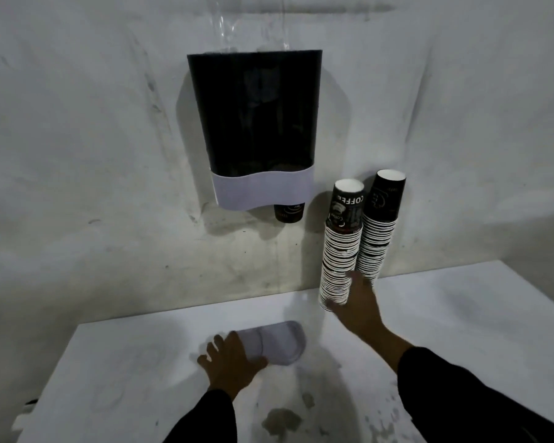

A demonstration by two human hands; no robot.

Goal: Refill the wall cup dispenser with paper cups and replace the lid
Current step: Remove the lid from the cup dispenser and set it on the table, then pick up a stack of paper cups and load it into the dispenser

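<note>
A dark cup dispenser point(256, 116) with a white lower band hangs on the wall, its top open. One black paper cup point(289, 213) pokes out below it. Its pale lid point(277, 342) lies on the white table, and my left hand point(229, 366) rests flat on the lid's left end, fingers spread. Two tall stacks of upside-down black coffee cups stand against the wall: a left stack point(341, 251) and a right stack point(379, 225). My right hand point(355, 303) touches the bottom of the left stack, fingers open around it without a closed grip.
The white table point(461, 314) runs along a scuffed white wall point(93, 139). A dark stain point(282, 422) marks the table's near part. Clear plastic film point(237, 24) is stuck to the wall above the dispenser.
</note>
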